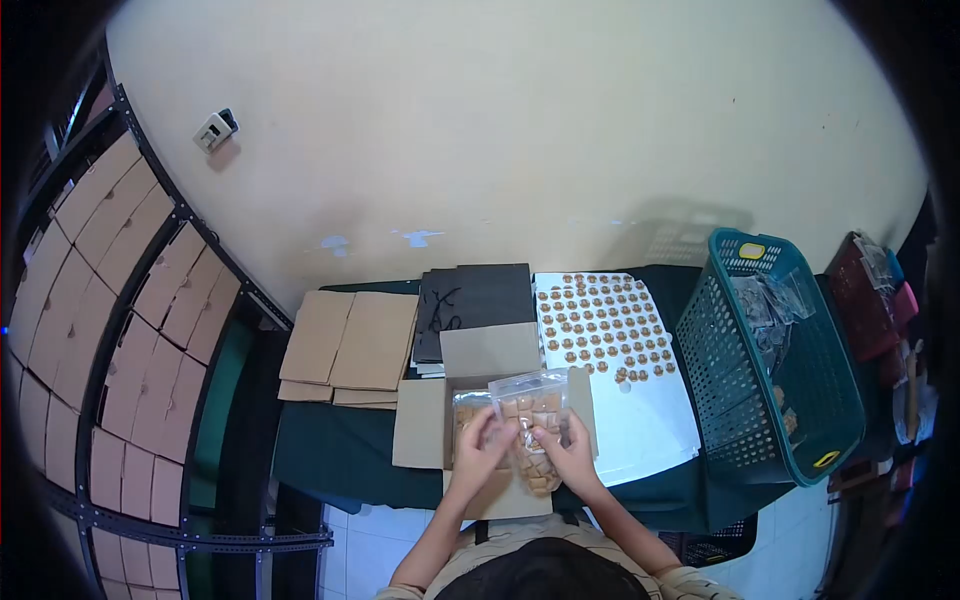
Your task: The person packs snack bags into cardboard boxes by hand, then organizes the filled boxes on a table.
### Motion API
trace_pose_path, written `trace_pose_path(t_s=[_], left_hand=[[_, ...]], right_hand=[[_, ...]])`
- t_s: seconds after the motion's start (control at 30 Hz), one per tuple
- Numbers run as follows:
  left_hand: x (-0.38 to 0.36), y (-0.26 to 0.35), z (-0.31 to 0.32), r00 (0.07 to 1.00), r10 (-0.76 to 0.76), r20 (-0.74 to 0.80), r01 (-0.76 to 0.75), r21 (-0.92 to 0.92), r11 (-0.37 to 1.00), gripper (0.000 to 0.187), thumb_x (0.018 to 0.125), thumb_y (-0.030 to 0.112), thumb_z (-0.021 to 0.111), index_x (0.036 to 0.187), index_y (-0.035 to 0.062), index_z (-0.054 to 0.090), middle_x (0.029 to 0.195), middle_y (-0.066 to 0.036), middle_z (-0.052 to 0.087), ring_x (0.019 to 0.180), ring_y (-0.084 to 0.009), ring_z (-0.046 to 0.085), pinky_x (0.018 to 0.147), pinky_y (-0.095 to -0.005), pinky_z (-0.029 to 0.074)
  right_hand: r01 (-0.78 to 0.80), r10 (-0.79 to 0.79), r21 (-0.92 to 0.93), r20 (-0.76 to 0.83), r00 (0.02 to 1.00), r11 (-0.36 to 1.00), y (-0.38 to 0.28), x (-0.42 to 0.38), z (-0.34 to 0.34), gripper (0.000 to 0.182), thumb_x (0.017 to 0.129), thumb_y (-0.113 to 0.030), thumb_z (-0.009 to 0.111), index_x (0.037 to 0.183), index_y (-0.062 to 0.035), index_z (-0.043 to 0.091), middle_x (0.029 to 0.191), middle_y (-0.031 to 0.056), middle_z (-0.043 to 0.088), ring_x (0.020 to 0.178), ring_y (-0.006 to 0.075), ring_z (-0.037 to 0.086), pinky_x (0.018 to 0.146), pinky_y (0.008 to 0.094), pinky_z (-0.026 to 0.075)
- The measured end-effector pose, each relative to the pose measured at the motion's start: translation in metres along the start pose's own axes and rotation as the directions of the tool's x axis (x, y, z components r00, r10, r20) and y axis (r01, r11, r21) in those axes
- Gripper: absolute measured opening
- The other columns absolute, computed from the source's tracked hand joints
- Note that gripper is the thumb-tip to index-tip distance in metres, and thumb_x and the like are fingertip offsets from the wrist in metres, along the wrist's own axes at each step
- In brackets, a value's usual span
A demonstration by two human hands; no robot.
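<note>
A clear zip bag (535, 405) filled with small tan square pieces hangs between my hands, above an open cardboard box (490, 350). My left hand (484, 440) pinches the bag's left side. My right hand (567, 450) grips its right side, thumb lying across the front. Inside the box, on the left, stands another clear bag (466, 405) with similar tan contents, partly covered by my left hand and the held bag. The box's flaps are folded outward, and its right part is mostly hidden.
Flat cardboard pieces (350, 340) lie at left, beside black sheets (480, 295) with dark cords on top. White sheets (650, 430) bear rows of round stickers (600, 320). A green basket (710, 340) holding plastic bags stands right. Shelves of cardboard boxes (120, 370) line the left.
</note>
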State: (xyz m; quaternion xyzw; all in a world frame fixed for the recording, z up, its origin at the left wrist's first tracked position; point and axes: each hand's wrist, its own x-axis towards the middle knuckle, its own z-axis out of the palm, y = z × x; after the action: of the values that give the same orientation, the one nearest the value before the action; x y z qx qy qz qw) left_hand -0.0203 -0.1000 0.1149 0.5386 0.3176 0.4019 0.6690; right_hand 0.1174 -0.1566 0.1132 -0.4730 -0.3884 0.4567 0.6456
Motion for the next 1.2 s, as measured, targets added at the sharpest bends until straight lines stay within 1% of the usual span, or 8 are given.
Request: trace_pose_path(t_s=[0.1,0.27,0.33,0.4,0.53,0.6,1.13,1.2], left_hand=[[0.01,0.005,-0.001,0.954,0.1,-0.282,-0.101,0.011,0.995,0.014,0.086,0.013,0.055,0.091,0.0001,0.059,0.078,0.002,0.055,0.07,-0.0035,0.047,0.061,-0.0175,0.038],[0.016,0.008,0.002,0.921,0.208,-0.331,-0.193,0.078,0.978,0.014,0.087,0.013,0.055,0.084,0.0008,0.059,0.072,0.003,0.053,0.065,-0.0033,0.045,0.058,-0.0181,0.036],[0.017,0.005,-0.001,0.892,0.255,-0.374,-0.249,0.067,0.966,0.014,0.087,0.013,0.055,0.083,0.0003,0.059,0.073,0.002,0.053,0.068,-0.0038,0.048,0.06,-0.0194,0.039],[0.015,0.009,-0.007,0.896,0.276,-0.348,-0.256,0.104,0.961,0.013,0.085,0.011,0.056,0.08,-0.0005,0.059,0.073,-0.002,0.056,0.069,-0.0075,0.051,0.063,-0.0217,0.041],[0.008,0.009,-0.004,0.903,0.421,-0.088,-0.34,0.457,0.822,0.009,0.079,0.007,0.06,0.076,-0.0012,0.06,0.074,-0.01,0.058,0.067,-0.0183,0.055,0.062,-0.0271,0.044],[0.004,0.007,0.003,0.89,0.431,0.151,-0.442,0.515,0.734,0.007,0.077,0.006,0.06,0.077,-0.0011,0.06,0.075,-0.01,0.059,0.068,-0.0206,0.057,0.062,-0.0287,0.045],[0.009,0.022,-0.011,0.854,0.439,-0.278,-0.283,0.46,0.842,0.01,0.08,0.006,0.059,0.075,-0.0022,0.061,0.068,-0.005,0.057,0.06,-0.0113,0.052,0.055,-0.0228,0.041],[0.014,0.016,-0.013,0.845,0.458,-0.276,-0.311,0.443,0.841,0.012,0.081,0.008,0.059,0.075,-0.0022,0.06,0.067,-0.005,0.057,0.06,-0.0112,0.052,0.054,-0.0227,0.041]], right_hand=[[-0.03,0.028,0.026,0.067,0.997,0.999,0.004,-0.004,0.0,0.031,0.081,-0.004,0.059,0.108,0.0011,0.045,0.102,0.0091,0.055,0.096,0.0129,0.052,0.083,0.0282,0.042],[-0.006,0.008,-0.017,0.14,0.99,1.0,0.006,-0.007,-0.005,0.05,0.074,-0.014,0.069,0.114,0.0002,0.041,0.106,0.0106,0.054,0.098,0.0152,0.052,0.083,0.0304,0.043],[0.018,0.05,-0.286,0.228,0.972,0.958,0.007,-0.008,-0.014,0.057,0.07,-0.021,0.073,0.113,0.0007,0.042,0.103,0.011,0.053,0.094,0.0159,0.053,0.08,0.0307,0.044],[0.025,0.052,-0.331,0.221,0.974,0.943,-0.004,-0.004,-0.02,0.062,0.068,-0.025,0.075,0.114,-0.0004,0.042,0.097,0.0105,0.053,0.085,0.0182,0.054,0.078,0.0313,0.043],[0.377,-0.354,-0.635,0.171,0.92,0.674,-0.047,0.012,-0.018,0.041,0.069,-0.024,0.071,0.099,-0.0043,0.052,0.084,0.0076,0.054,0.077,0.0233,0.054,0.074,0.0321,0.042],[0.567,-0.283,-0.697,0.492,0.823,0.439,-0.05,0.017,-0.02,0.024,0.071,-0.021,0.068,0.081,-0.0041,0.054,0.076,0.0077,0.053,0.073,0.0255,0.053,0.067,0.0348,0.041],[0.515,-0.319,-0.685,0.405,0.857,0.515,-0.053,0.003,-0.012,0.018,0.072,-0.01,0.064,0.069,-0.0019,0.048,0.066,0.0106,0.048,0.064,0.0282,0.051,0.058,0.0363,0.042],[0.497,-0.29,-0.65,0.406,0.866,0.575,-0.052,0.002,-0.014,0.015,0.074,-0.008,0.063,0.071,-0.0006,0.05,0.067,0.0084,0.05,0.061,0.0211,0.053,0.055,0.0313,0.042]])
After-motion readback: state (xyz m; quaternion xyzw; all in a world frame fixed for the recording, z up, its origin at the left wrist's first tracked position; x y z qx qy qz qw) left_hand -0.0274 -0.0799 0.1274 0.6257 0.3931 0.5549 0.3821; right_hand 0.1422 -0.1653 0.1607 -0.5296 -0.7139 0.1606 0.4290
